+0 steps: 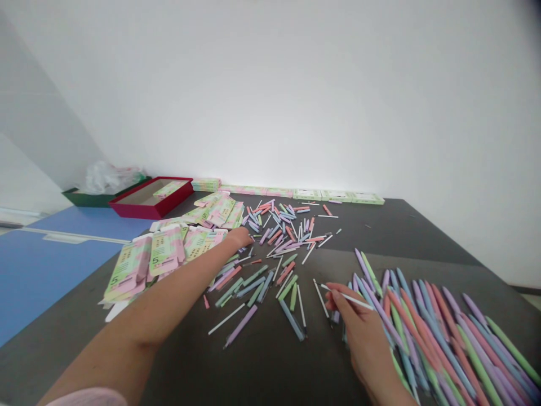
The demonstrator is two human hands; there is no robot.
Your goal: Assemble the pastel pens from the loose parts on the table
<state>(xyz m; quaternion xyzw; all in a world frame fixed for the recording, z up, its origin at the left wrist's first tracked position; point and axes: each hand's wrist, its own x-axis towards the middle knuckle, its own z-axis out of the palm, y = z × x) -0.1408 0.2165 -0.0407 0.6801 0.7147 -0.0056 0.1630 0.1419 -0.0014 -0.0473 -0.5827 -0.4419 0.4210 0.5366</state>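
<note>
My left hand (239, 237) reaches across the dark table (253, 372), its fingertips down among scattered pastel pen barrels and thin white refills (279, 242). Just left of it lie overlapping green-and-pink printed cards (164, 254). My right hand (359, 321) pinches a thin white refill (349, 296) between thumb and fingers. That hand sits at the edge of a large heap of pastel pens (443, 338) in purple, green, coral and blue. The heap's lower right runs out of the picture.
A red open box (150, 197) holding a printed card stands beyond the table's far left corner, with a green box (87, 197) and a plastic bag (110, 179) behind it. Flat stacks of cards (308, 194) line the far edge. A blue surface (54, 270) lies left of the table.
</note>
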